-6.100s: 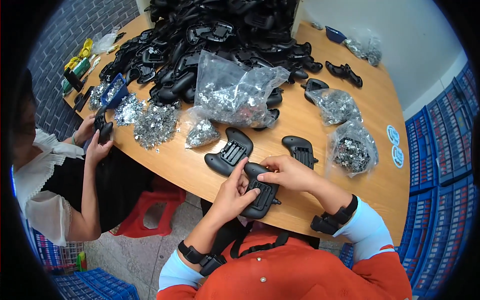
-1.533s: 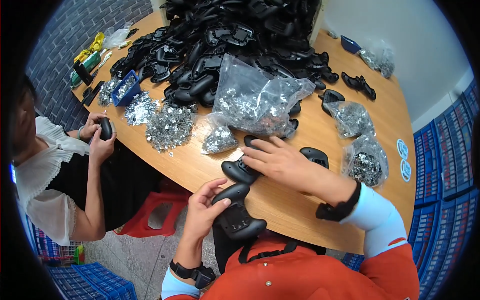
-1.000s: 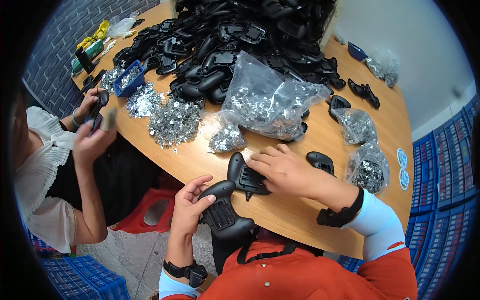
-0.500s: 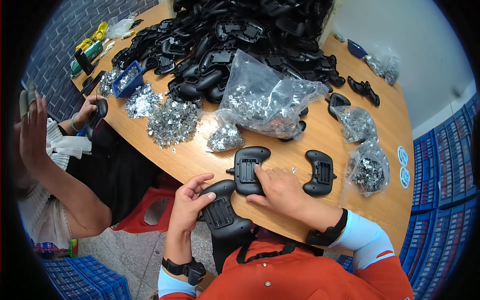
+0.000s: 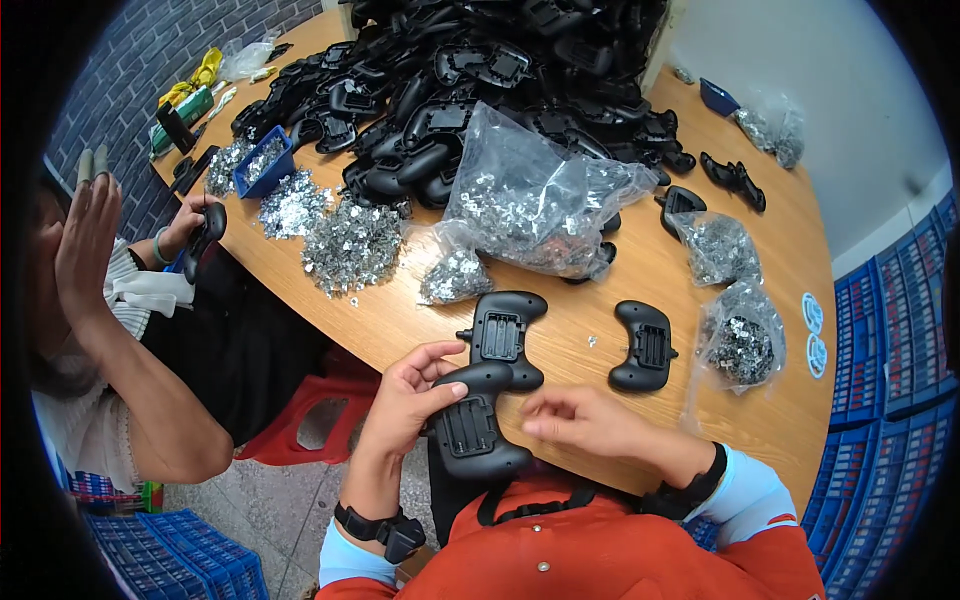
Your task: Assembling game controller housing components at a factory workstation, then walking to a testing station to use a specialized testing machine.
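My left hand point(image 5: 412, 402) grips a black game controller point(image 5: 468, 432) at the table's near edge, its open battery compartment facing up and the thumb on its upper part. Beside it, my right hand point(image 5: 592, 424) hovers with curled fingers, thumb and forefinger close together; whether a small piece sits between them I cannot make out. A second controller point(image 5: 497, 338) lies just beyond, back side up, partly covered by the held one. Farther right, a third controller point(image 5: 643, 346) rests on the table. A small metal piece point(image 5: 592, 341) lies between those two.
A big heap of black controllers point(image 5: 430, 130) covers the far side. Loose metal pieces point(image 5: 350, 245), a blue bin point(image 5: 264, 163) and clear bags of metal parts point(image 5: 535, 200) stand before it. A co-worker's hand point(image 5: 190, 222) holds a controller at left. Blue crates point(image 5: 865, 350) line the right.
My right hand has drawn back from the controller on the table toward the near edge. My left hand has brought its controller a little right, overlapping the one behind.
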Demonstrator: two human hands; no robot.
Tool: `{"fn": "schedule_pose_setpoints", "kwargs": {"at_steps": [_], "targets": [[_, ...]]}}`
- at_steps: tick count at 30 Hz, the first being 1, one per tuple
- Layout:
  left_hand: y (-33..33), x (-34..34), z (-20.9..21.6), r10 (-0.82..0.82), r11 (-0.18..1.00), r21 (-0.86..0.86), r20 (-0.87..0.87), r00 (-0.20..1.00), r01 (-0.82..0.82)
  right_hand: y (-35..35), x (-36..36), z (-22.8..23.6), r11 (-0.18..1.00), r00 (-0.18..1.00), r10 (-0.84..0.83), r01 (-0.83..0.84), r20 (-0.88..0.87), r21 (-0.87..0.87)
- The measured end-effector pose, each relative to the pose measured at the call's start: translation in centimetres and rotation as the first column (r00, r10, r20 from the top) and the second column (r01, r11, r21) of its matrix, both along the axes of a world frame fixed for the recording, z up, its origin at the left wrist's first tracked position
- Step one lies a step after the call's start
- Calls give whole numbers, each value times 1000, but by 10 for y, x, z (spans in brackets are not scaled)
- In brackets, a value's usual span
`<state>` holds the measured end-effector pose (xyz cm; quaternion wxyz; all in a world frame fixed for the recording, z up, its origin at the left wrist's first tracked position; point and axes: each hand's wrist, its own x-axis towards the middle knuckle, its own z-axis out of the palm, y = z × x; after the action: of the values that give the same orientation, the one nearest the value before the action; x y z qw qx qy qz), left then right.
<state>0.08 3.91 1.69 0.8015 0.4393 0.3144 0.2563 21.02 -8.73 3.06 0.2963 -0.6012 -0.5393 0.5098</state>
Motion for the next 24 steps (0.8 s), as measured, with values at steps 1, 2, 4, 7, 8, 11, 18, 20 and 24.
{"fn": "schedule_pose_setpoints", "kwargs": {"at_steps": [1,2,4,7,8,11,18,20,24], "targets": [[-1,3,0,-23,1000,-16,27,999,24,-3,-3,-3,999,945,22,-29,-327,-17],[-3,6,-1,-45,998,-31,54,997,47,-6,-1,3,971,929,19,-105,-371,-213],[-9,12,1,-54,998,-27,44,998,55,-9,-2,-6,955,908,-11,-115,-419,-273],[-19,15,2,-48,998,-32,35,998,49,-12,-1,-23,942,857,-41,-138,-513,-306],[-23,15,0,-3,997,-72,82,997,9,-14,-1,-26,945,828,-72,-123,-557,-304],[-34,13,-9,62,991,-127,126,990,-46,-15,-4,-34,953,782,-101,-101,-615,-284],[-34,13,-15,148,981,-137,47,988,-140,-8,-9,-22,906,779,-158,-129,-606,-403],[-33,14,-15,153,983,-111,44,987,-147,-9,-13,-21,909,814,-80,-178,-576,-378],[-33,14,-16,170,978,-137,70,983,-160,-8,-18,-21,921,837,-44,-178,-546,-347]]}}
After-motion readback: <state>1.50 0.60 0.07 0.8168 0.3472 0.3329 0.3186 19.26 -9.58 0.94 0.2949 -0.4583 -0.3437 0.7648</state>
